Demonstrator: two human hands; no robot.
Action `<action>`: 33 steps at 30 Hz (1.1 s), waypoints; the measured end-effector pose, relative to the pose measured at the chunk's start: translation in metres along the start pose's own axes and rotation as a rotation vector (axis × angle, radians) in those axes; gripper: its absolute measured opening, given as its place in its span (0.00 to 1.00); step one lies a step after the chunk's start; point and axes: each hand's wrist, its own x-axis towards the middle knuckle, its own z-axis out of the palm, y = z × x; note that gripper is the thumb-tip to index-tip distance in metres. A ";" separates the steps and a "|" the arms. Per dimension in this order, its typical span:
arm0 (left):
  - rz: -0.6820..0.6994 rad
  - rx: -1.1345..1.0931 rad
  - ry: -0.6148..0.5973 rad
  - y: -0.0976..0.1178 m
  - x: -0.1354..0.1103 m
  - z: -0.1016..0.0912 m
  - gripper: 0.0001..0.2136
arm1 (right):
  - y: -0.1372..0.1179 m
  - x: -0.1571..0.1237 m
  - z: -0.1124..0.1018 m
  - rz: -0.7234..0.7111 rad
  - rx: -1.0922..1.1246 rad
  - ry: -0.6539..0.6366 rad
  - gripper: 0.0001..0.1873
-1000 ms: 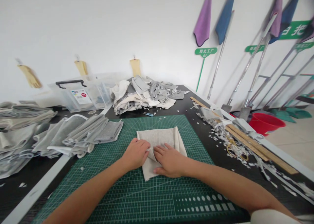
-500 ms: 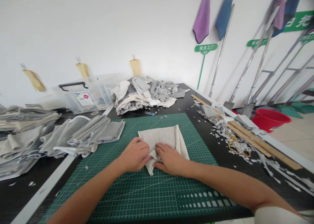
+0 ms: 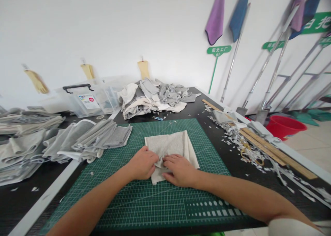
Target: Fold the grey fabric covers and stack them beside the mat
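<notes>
A light grey piece of fabric (image 3: 168,143) with a paler edge lies folded on the green cutting mat (image 3: 124,198). Its lower left part is wrinkled between my hands. My left hand (image 3: 143,163) is closed at the left edge of the fabric, fingers and thumb pinching it. On the middle of the cloth rests my right hand (image 3: 181,170), palm down. Its fingers are a little bent, and the thumb stands apart from them near the lower edge.
Stacks of grey fabric pieces (image 3: 95,139) lie left, before a clear plastic box (image 3: 88,99). A heap of scraps (image 3: 155,96) and a small blue-handled cutter or snips (image 3: 157,118) lie beyond the mat. Wooden rulers (image 3: 279,156) and cuttings (image 3: 232,136) line the right edge. A red bucket (image 3: 284,125) stands beyond.
The lower left corner of the fabric, bunched to a point before, now lies flatter and wider. My right fingers have bent from lying flat. My left hand keeps its pinch, shifted slightly.
</notes>
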 end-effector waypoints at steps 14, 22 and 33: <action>-0.096 0.047 -0.172 0.011 -0.004 -0.013 0.13 | -0.011 -0.006 0.001 -0.283 -0.036 -0.025 0.19; -0.136 -0.043 -0.217 0.021 -0.007 -0.026 0.20 | -0.016 -0.007 0.002 -0.106 -0.067 -0.013 0.19; -0.125 -0.160 -0.199 0.018 -0.006 -0.023 0.09 | -0.009 -0.005 0.008 -0.100 0.009 0.027 0.12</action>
